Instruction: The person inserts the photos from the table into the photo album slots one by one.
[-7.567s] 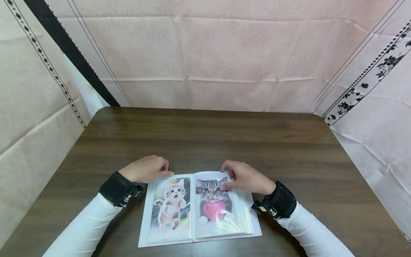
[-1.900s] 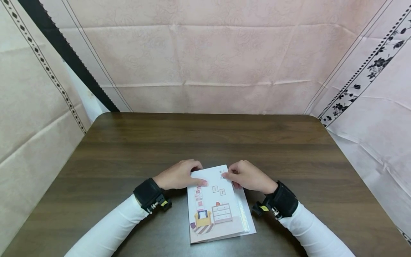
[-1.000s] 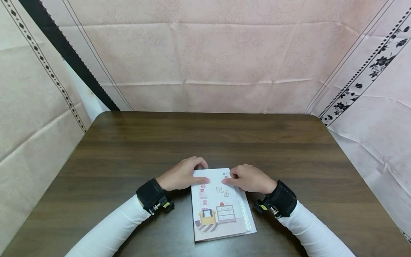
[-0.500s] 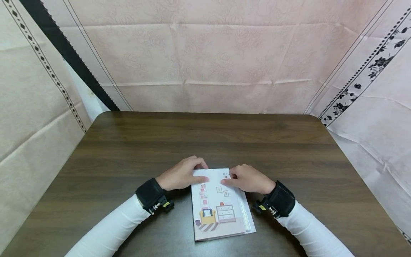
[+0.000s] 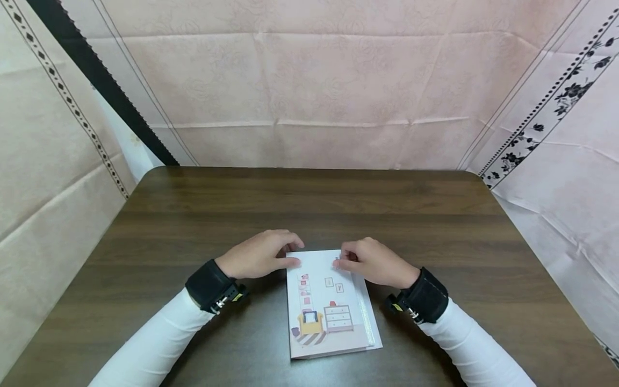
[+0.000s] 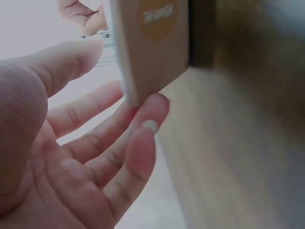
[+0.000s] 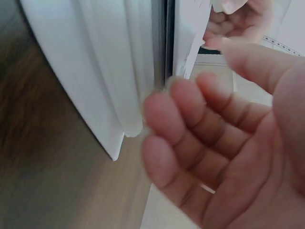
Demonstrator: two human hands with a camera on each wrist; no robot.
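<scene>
A closed photo album (image 5: 319, 306) lies on the table, its pale cover printed with a yellow chair and a white dresser. My left hand (image 5: 263, 253) is at its upper left corner, thumb stretched near the cover. In the left wrist view the left fingers (image 6: 138, 148) are loosely bent beside the spine's end, with a gap to the thumb. My right hand (image 5: 382, 263) is over the upper right corner. The right wrist view shows its fingers (image 7: 162, 114) loosely bent by the page edges and the thumb apart from the cover; exact contact is unclear.
The brown wooden table (image 5: 300, 204) reaches back to a pale hanging cloth (image 5: 309, 97). Further cloths hang at both sides, the right one (image 5: 570, 215) with a black flower border. Black wrist straps (image 5: 210, 285) sit over white sleeves.
Earlier the album lay open at kitten pictures; its left half has since been folded over to the right. In the last half second my left hand shifts left and my right hand lifts slightly.
</scene>
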